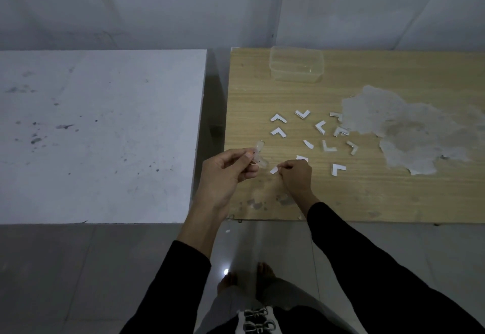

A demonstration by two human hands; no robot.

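A clear corner piece [258, 155] is pinched between thumb and curled fingers of the left hand [229, 169], over the wooden table's [367, 197] left edge. Just beside it, a white strip [274, 170] is pinched by fingertips of the right hand [295, 176]. White corners [278, 118] are scattered beyond, a clear tub [296, 64] behind.

Left hand [231, 168] hides pt of small clear plastic piece [259, 153], shape unclr. Right hand [295, 173] covers end of white paper strip [274, 170]. Light wooden table [367, 197] cut off, rt edge.

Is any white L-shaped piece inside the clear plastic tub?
No, the clear plastic tub looks empty; the white L-shaped pieces lie scattered on the wooden table.
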